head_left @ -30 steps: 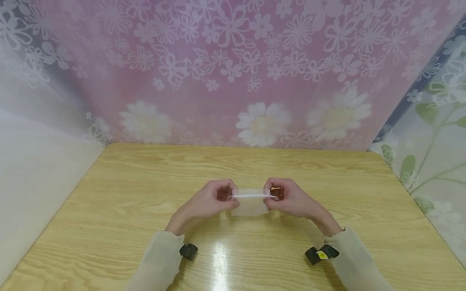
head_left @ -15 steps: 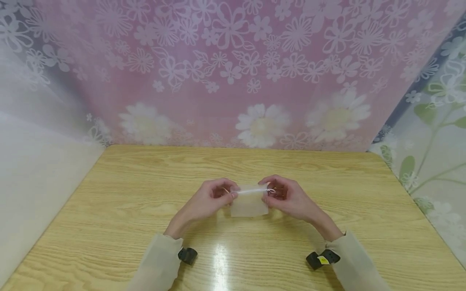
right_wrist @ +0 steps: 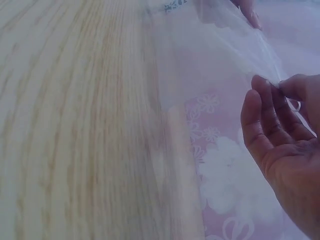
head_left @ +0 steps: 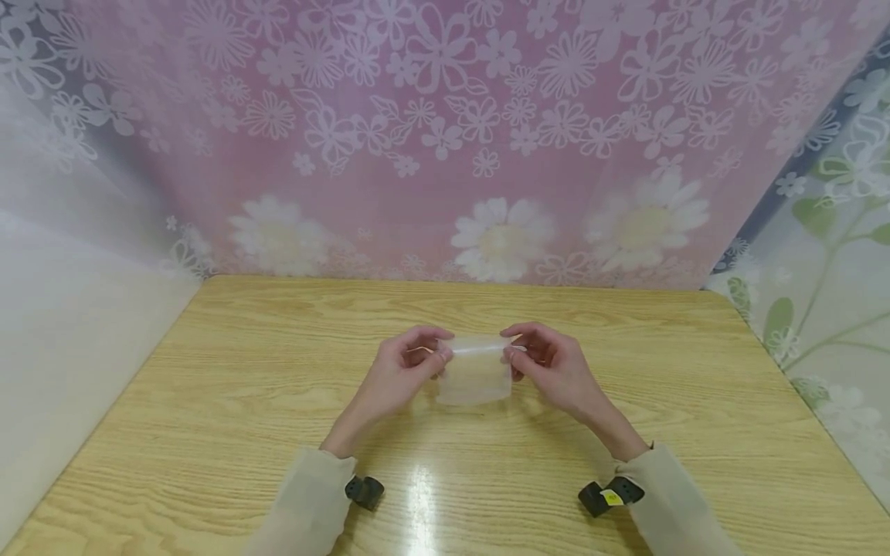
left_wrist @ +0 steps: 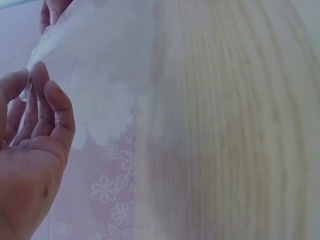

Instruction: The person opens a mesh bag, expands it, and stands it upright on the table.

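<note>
Pouch [head_left: 475, 382], one: clear, limp film, roughly rectangular, hanging raised over the counter [head_left: 208, 432] between both hands. Left hand [head_left: 399, 367]: pinching one end of the top edge between thumb and fingers. Right hand [head_left: 556, 367]: pinching the opposite end likewise; a thin white cord loop [right_wrist: 297, 106] is showing by its thumb. Step, as judged: top edge apparently being worked at; next move probably calling for light, even fingertip control. Film is gleaming along the gathered edge, creasing softly. Counter is showing pale, streaked wood grain.
</note>
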Motion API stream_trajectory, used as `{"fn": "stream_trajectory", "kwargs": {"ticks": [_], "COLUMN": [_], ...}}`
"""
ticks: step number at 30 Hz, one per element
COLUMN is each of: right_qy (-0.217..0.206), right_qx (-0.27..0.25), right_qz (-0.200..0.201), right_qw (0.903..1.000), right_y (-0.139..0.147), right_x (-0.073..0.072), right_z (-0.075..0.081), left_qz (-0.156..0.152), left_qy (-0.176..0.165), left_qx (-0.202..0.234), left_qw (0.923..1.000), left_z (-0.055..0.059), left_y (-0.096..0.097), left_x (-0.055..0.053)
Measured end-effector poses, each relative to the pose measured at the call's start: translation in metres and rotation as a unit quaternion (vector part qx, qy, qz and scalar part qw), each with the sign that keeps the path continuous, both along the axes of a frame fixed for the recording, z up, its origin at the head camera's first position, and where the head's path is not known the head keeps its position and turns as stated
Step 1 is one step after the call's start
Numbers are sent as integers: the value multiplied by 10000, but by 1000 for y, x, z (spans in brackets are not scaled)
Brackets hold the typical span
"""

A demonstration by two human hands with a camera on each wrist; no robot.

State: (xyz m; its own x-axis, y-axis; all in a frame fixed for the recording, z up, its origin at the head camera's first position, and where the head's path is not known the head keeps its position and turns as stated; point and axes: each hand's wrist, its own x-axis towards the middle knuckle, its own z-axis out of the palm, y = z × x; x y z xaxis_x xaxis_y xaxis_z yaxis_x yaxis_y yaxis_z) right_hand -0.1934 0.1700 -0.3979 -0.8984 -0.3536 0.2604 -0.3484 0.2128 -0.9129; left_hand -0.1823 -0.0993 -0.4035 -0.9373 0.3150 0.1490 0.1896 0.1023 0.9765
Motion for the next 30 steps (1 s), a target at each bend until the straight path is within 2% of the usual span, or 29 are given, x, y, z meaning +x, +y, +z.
{"fn": "stream_trajectory", "kwargs": {"ticks": [6,10,18,25,30], "right_qy": [230,276,331,325,288], "right_qx": [-370,-579,-650,-593,-420], "right_qz": [54,197,400,547,438], "right_qw": [9990,9977,9965,9962,9977], "right_y": [-2,-2,-3,-5,-7], "right_x": [0,1,4,6,9], "right_z": [1,0,-1,-5,-8], "left_qz": [452,631,733,779,748], "left_qy": [-6,9,192,189,197], "left_qx": [412,597,674,644,742], "left_qw": [9981,9962,9948,9947,9942], "left_z": [-1,3,10,10,10], "left_y": [3,4,3,1,3], "left_x": [-2,-5,-9,-12,-13]}}
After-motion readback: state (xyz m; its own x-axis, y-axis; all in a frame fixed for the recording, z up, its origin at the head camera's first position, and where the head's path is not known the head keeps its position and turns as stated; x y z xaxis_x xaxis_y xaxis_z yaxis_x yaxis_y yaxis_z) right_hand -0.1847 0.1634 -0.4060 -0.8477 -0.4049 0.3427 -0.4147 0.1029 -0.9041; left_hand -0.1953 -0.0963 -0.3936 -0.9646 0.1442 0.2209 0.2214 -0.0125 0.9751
